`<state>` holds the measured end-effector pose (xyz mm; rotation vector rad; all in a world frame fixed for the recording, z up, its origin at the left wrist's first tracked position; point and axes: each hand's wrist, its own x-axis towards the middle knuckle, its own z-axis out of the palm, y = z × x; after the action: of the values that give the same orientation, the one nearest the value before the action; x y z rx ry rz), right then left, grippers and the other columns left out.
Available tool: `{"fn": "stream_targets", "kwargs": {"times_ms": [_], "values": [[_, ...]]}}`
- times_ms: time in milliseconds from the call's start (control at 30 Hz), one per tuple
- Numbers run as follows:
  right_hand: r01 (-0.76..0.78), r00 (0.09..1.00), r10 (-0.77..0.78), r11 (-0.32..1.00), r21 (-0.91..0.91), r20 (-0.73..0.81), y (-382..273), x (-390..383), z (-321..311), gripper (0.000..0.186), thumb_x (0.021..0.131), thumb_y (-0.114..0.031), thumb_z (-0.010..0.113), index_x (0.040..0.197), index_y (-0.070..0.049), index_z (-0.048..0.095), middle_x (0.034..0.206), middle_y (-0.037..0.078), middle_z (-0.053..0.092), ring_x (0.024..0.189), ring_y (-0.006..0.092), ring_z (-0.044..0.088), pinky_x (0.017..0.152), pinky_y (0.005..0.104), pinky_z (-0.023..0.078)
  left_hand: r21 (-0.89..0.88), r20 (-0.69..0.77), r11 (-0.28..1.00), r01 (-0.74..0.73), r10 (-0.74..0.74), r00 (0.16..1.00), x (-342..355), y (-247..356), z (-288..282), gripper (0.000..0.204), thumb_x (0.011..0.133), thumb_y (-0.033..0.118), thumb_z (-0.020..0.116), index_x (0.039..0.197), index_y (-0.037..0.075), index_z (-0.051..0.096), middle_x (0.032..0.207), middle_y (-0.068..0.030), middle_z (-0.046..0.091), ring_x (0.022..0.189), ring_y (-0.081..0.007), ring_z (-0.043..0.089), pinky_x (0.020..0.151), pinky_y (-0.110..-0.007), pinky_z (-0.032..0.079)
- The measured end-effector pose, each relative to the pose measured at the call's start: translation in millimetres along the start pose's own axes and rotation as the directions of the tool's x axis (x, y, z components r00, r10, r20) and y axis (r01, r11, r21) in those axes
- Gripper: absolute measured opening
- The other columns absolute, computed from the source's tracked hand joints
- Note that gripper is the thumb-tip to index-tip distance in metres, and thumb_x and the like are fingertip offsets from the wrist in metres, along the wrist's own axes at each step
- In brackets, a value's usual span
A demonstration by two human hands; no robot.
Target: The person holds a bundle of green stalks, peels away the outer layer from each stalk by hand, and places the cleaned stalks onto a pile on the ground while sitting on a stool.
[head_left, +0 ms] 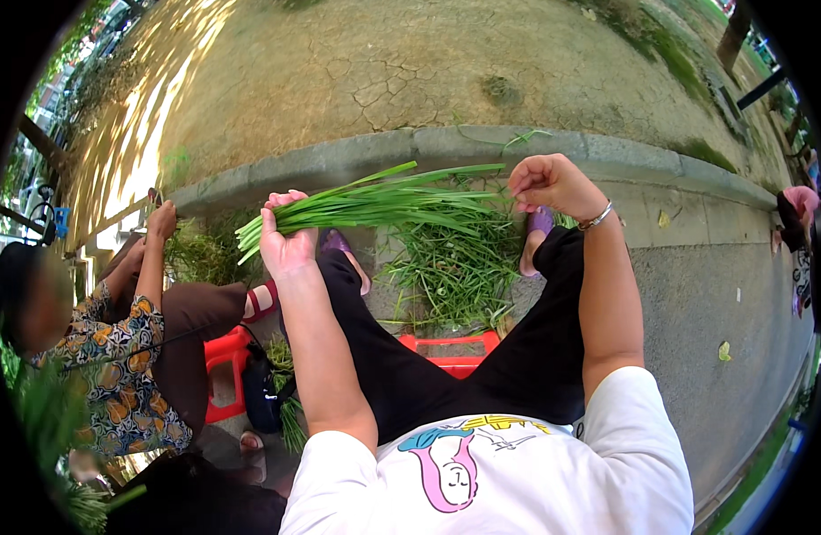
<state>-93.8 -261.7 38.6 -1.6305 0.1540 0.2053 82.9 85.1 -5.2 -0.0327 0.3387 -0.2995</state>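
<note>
Nearest, the left hand (286, 236) is closed round one end of a bundle of green leaves (375, 203), whose long axis runs rightward. Beyond, the right hand (549, 183) sits loosely curled, pinching the leaf tips, above the green pile (451, 267).

Right hand (544, 183) fingertips perhaps pinch something hidden.
</note>
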Motion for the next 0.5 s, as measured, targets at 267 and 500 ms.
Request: {"fn": "stream_targets", "kwargs": {"times_ms": [267, 500], "values": [[0.075, 0.922, -0.215, 0.916, -0.395, -0.324, 23, 16, 9, 0.015, 0.067, 0.005, 0.058, 0.081, 0.001, 0.057, 0.07, 0.008, 0.062, 0.063, 0.0133, 0.061, 0.058, 0.0248, 0.048, -0.022, 0.008, 0.999, 0.026, -0.026, 1.0, 0, -2, 0, 0.019, 0.088, 0.019, 0.046, 0.081, 0.002, 0.051, 0.075, -0.0074, 0.052, 0.068, -0.0217, 0.05, 0.069, -0.038, 0.043], [-0.168, 0.702, -0.231, 0.865, -0.473, -0.673, 31, 34, 2, 0.01, 0.067, -0.002, 0.059, 0.077, -0.002, 0.06, 0.071, 0.011, 0.064, 0.069, 0.0206, 0.063, 0.064, 0.0299, 0.049, 0.008, 0.131, 0.992, 0.127, -0.127, 0.983, -3, -21, -7, 0.019, 0.09, 0.018, 0.045, 0.082, 0.002, 0.051, 0.074, -0.0066, 0.051, 0.066, -0.0188, 0.047, 0.068, -0.036, 0.042]]}}
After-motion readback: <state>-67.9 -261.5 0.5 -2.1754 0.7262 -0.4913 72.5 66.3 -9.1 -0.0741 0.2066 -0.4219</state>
